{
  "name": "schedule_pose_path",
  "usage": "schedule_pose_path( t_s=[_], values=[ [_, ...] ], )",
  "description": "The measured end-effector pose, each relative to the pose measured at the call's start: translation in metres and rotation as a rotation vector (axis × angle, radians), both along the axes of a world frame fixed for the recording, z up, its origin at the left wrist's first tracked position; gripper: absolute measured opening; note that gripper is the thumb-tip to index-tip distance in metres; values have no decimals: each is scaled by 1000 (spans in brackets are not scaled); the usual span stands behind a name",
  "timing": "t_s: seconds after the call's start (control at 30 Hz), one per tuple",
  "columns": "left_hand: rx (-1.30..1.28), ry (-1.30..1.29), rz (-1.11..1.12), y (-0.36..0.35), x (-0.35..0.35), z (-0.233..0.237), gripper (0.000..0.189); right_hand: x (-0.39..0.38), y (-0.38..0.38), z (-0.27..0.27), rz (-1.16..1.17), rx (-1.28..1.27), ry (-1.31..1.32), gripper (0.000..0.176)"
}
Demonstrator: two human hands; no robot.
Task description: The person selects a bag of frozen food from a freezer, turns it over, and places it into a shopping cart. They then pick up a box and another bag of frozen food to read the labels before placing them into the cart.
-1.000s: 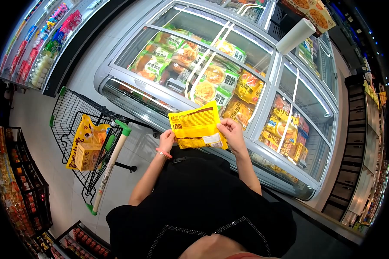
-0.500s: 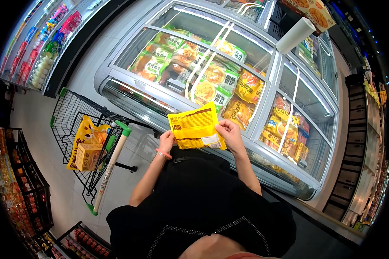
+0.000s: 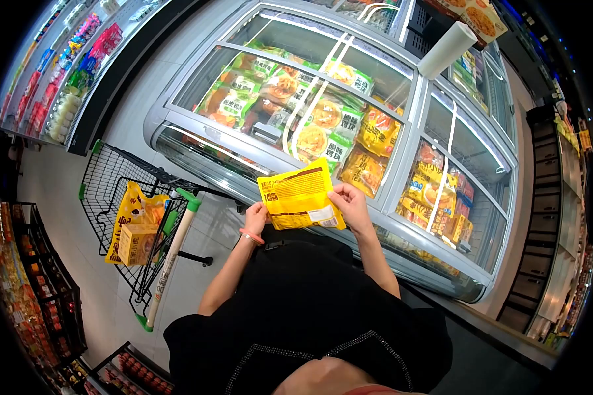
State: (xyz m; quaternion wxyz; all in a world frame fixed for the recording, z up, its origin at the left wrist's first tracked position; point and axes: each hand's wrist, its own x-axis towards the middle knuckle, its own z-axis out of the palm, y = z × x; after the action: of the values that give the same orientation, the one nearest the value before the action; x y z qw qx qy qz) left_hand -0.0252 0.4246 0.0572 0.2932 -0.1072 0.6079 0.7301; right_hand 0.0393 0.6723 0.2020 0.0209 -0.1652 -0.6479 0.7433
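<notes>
Between my two hands is a yellow food packet (image 3: 298, 196), its printed side with small text and a white label turned up toward me. My left hand (image 3: 257, 218), with a coral band at the wrist, pinches the packet's left edge. My right hand (image 3: 351, 205) grips its right edge, thumb on top. The packet is held in front of my body, over the near edge of a glass-topped chest freezer (image 3: 171, 148). Under the glass lie green and white frozen food bags (image 3: 326, 128) and yellow bags (image 3: 377, 131).
To my left stands a black wire shopping cart (image 3: 112, 164) with a pale handle, holding a yellow bag (image 3: 145, 204) and a small box (image 3: 137, 245). Shelves (image 3: 66, 72) line the upper left. A white roll (image 3: 447, 51) stands at the freezer's far side.
Both hands keep the packet in nearly the same pose. The view has shifted slightly, so the cart appears a little further right and lower.
</notes>
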Motion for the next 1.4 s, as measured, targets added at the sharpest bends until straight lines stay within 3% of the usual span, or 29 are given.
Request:
schedule_pose_path(
  t_s=[0.53,1.4],
  values=[
    [3,2,-84,-2,-10,-11,18,-4,-1,-9,-27,-21,-28,8],
    [6,23,-7,-6,-9,2,17,-9,-5,-16,-14,86,-6,9]
  ],
)
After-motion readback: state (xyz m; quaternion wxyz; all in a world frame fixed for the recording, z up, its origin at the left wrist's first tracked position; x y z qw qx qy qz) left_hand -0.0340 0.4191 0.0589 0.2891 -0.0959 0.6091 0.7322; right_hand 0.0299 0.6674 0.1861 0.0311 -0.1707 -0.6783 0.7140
